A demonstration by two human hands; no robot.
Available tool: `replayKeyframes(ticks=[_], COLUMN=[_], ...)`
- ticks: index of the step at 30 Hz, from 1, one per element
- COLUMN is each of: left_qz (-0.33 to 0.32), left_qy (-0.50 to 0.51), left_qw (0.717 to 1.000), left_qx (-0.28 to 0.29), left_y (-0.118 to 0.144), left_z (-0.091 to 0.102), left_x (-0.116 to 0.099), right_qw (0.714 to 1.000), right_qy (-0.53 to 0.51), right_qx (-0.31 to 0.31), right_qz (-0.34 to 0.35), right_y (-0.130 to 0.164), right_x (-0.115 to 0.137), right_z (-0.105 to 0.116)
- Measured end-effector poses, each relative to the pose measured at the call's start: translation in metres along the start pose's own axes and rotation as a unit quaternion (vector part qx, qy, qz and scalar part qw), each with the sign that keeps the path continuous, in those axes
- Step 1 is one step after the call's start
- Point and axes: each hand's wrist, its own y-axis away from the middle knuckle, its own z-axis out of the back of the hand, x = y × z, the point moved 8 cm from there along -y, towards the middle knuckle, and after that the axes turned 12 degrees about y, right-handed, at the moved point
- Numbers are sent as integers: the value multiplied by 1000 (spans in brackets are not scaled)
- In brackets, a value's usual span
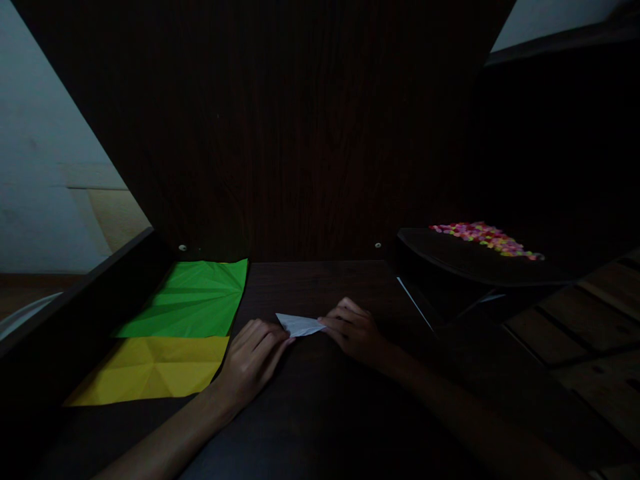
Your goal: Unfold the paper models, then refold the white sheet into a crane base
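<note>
Pretty dim shot, so details are limited. Small white folded paper [299, 324], pointed like a flat triangle or wedge, lying near the middle of the dark wooden desk [320, 413]. Left hand [253, 357] resting knuckles-up with fingers curled, fingertips pressing down on the left end of the paper. Right hand [353, 330] coming in from the other side, fingers bent and tips holding the right point of it, looks like a pinch but too dark to be sure. Hands close together, only the paper between them.

Over by the left edge of the desk, 2 big sheets lying flat: a green sheet [195, 300] toward the back with creases fanning out from 1 spot, and a yellow sheet [150, 370] nearer the front with a crease grid, the 2 touching along 1 edge. Matte paper, lots of fold lines. Off to the right, a dark curved tray [450, 260] raised a bit, with a heap of tiny multicoloured bits [485, 239] on it, pink, yellow, orange. Grainy dark wood panel [300, 133] standing behind everything.
</note>
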Motion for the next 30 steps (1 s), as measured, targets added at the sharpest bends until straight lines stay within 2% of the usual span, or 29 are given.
replayKeyframes(ticks=[8,19,30], left_qz=[-9,-12,26], left_qy=[-27,-30,-45], left_qw=[999,998,999], left_qx=[38,56,-7], left_y=[1,2,-1], left_z=[-4,-3,2], left_x=[0,0,7], right_qw=[999,999,996], right_qy=[37,20,59], right_qx=[-4,-28,-44], right_qz=[2,-4,44], right_y=[-2,1,-4], right_x=[-1,-2,10], right_z=[5,9,17])
